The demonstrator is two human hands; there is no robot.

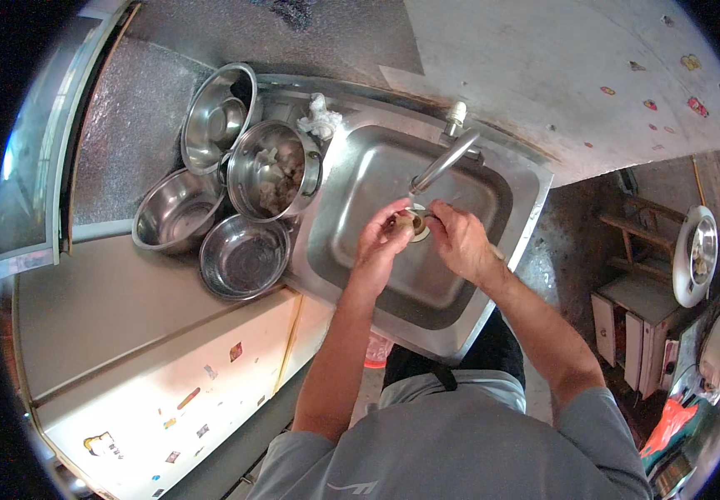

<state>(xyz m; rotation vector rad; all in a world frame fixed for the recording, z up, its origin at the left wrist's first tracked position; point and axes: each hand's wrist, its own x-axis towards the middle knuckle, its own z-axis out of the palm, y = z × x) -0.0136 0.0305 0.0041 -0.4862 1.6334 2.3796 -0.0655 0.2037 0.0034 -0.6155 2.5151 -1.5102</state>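
Both of my hands are raised over the stainless steel sink (343, 217), just below the spout of the curved metal faucet (451, 158). The fingers of my left hand (381, 237) are closed around a small brownish piece (414, 222), whose kind I cannot make out. On the other side of it, my right hand (461, 242) is closed in a pinch; its fingertips hide whatever they grip. Partly covered by the hands, the round drain lies under them. To the left of the sink, a steel pot (239, 196) contains several pale and brownish food pieces (275, 179).
Left of the sink stand a nested steel basin (195, 125), a steel bowl (172, 212) and a steel strainer bowl (245, 258). A crumpled white cloth (320, 118) rests on the sink's back left rim. Farther right is a small cabinet (639, 321).
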